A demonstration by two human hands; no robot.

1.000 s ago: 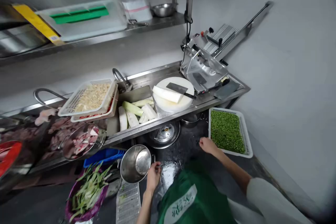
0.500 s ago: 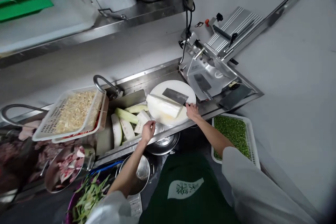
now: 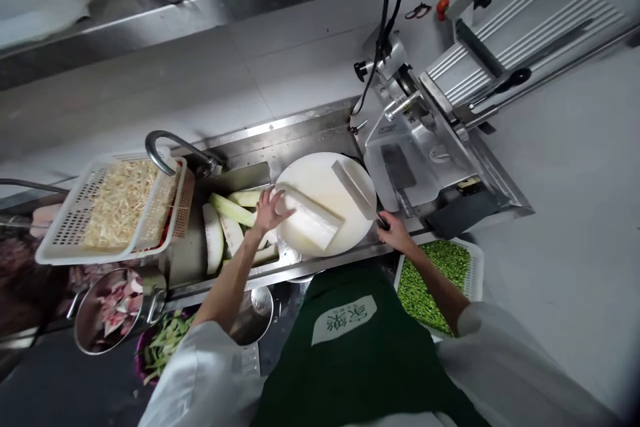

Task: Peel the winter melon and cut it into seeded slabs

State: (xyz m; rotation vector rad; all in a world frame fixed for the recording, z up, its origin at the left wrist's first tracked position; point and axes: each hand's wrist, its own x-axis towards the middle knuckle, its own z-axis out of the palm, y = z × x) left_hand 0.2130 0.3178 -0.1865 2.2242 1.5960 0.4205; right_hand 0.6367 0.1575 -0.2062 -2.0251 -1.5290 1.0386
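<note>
A long, pale peeled melon piece (image 3: pixel 313 219) lies slanted across a round white cutting board (image 3: pixel 320 167). At its left end is my left hand (image 3: pixel 269 212), thumb and fingers spread around that end. My right hand (image 3: pixel 395 233) is closed around the dark handle of a cleaver (image 3: pixel 354 191). The cleaver's broad blade is tilted over the right part of the board, apart from the melon. Left of the board, several pale melon wedges (image 3: pixel 213 238) with green rind sit in the sink (image 3: pixel 183 257).
White baskets hold bean sprouts (image 3: pixel 120 203) beside a curved faucet (image 3: pixel 175 140). A pot of meat pieces (image 3: pixel 120 307) stands at lower left. On the right are a metal slicing machine (image 3: pixel 425 107), another cleaver (image 3: pixel 400 173) and a basket of chopped greens (image 3: pixel 435 287).
My left hand has moved up from the sink edge to the melon's left end. My right hand has lifted and turned the cleaver, which lay flat behind the melon. The view has shifted.
</note>
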